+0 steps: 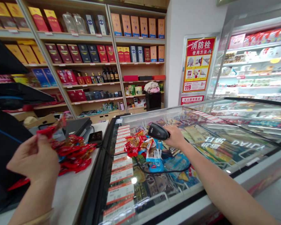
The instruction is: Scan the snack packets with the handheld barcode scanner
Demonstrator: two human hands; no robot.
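My left hand (36, 157) pinches a small red snack packet (48, 130) between thumb and fingers, above the white counter. Just beyond it lies a heap of red snack packets (76, 153). My right hand (175, 137) is wrapped round the handle of a black barcode scanner (158, 132), held over the freezer's glass lid. Its head points left, above a second pile of red packets (134, 144) on the glass. Blue-and-white snack packets (154, 153) lie beside that pile. The scanner's black cable (164, 172) loops across the glass.
A chest freezer (224, 184) with price labels (121, 175) along its left edge stands against the white counter (67, 193). Dark monitors (7, 125) rise at far left. Shelves of boxed bottles (91, 53) line the back wall; a lit fridge (255, 62) is at right.
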